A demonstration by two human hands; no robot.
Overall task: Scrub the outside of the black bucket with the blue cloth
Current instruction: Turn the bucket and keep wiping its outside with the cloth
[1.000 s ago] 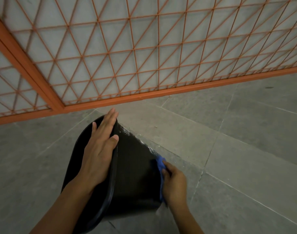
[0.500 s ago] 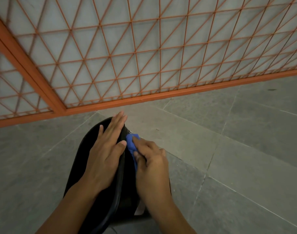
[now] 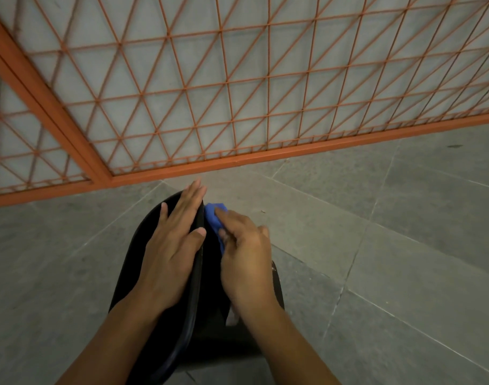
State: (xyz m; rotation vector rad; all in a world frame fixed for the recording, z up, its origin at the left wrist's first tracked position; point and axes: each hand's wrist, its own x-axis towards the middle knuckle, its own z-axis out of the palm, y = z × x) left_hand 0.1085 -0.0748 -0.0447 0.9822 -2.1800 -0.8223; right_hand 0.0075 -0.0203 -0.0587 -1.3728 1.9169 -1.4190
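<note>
text: none legible | labels: none | brands: none | numbers: none

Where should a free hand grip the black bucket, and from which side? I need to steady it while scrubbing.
Probably the rim, from the left. The black bucket lies tipped on its side, mouth facing left, so the rim edge is exposed there. The left hand already rests flat across it, clear of the right hand and blue cloth.

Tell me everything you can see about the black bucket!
The black bucket looks like smooth, shiny plastic. It lies tipped on its side on the grey floor, its opening facing left. The left hand rests flat across its rim, fingers straight. The right hand presses a blue cloth against its outer wall near the rim.
</note>
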